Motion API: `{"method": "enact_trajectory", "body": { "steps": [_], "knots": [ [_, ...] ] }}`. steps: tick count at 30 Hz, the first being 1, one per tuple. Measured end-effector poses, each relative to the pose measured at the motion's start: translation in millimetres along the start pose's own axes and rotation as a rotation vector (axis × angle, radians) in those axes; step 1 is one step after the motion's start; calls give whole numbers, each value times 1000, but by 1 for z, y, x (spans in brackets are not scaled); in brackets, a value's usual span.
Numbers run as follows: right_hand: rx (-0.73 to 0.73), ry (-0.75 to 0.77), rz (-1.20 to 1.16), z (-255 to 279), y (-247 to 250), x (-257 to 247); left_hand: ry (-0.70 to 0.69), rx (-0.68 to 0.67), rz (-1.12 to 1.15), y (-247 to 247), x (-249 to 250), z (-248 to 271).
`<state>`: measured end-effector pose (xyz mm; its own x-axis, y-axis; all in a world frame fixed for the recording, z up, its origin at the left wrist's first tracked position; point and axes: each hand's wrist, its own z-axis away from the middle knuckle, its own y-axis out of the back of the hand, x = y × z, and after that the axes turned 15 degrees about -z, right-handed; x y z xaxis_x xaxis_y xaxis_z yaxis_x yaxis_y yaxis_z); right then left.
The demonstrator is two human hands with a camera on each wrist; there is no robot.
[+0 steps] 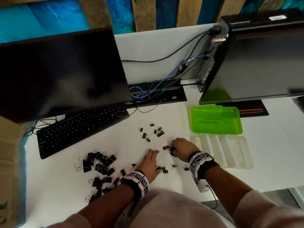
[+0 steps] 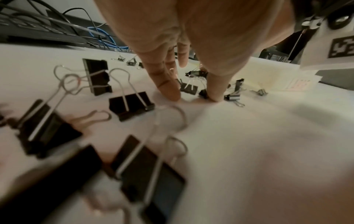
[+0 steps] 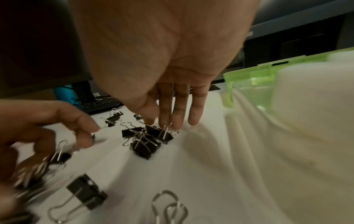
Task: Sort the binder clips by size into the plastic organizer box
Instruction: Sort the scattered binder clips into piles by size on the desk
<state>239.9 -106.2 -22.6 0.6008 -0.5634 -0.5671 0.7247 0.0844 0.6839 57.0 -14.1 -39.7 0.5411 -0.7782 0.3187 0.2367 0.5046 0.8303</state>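
Black binder clips lie loose on the white table. A heap of large clips point(image 1: 98, 163) sits at the left, and small clips point(image 1: 151, 132) are scattered further back. My left hand point(image 1: 152, 155) lies with straight fingers on the table, its fingertips point(image 2: 170, 94) pressing down among small clips point(image 2: 188, 88). My right hand point(image 1: 173, 145) reaches over a cluster of small clips point(image 3: 147, 141), with straight fingertips point(image 3: 178, 122) touching them. The organizer box's clear base point(image 1: 222, 152) stands open just right of my right hand, its green lid point(image 1: 215, 120) folded back behind it.
A keyboard point(image 1: 79, 127) and a dark monitor point(image 1: 62, 71) stand at the back left. A second monitor point(image 1: 263, 66) is at the back right, with cables point(image 1: 156, 89) and a cable tray between them. The table's front edge is near my arms.
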Motion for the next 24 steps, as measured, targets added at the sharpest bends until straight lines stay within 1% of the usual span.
{"method": "enact_trajectory", "body": {
  "steps": [2, 4, 7, 9, 11, 13, 15, 16, 19, 21, 23, 24],
  "knots": [
    [28, 47, 34, -3, -1, -4, -19, 24, 32, 3, -3, -9],
    [25, 115, 50, -7, -6, -7, -40, 12, 94, 10, -5, -17],
    [-81, 187, 129, -15, -13, -12, -57, 32, 153, 26, -11, -28],
    [-138, 187, 195, -18, -15, -14, -94, 86, 120, 37, -19, -38],
    [-143, 191, 207, -20, -14, -14, -108, 152, 86, 50, -28, -50],
    [-143, 183, 184, -25, -12, -11, -55, 214, 63, 64, -35, -63],
    [-118, 167, 128, -32, -8, -7, 17, 248, 23, 73, -41, -77],
    [-97, 150, 92, -35, -6, -5, 23, 250, -3, 76, -43, -84],
    [4, 79, -36, -39, 2, 0, -66, 203, -60, 79, -34, -102],
    [61, 38, -103, -39, 7, 5, -131, 158, -139, 77, -22, -109],
    [100, 20, -151, -36, 9, 9, -148, 147, -208, 72, -13, -113],
    [116, 17, -172, -34, 10, 10, -134, 148, -206, 70, -11, -114]
  ]
}}
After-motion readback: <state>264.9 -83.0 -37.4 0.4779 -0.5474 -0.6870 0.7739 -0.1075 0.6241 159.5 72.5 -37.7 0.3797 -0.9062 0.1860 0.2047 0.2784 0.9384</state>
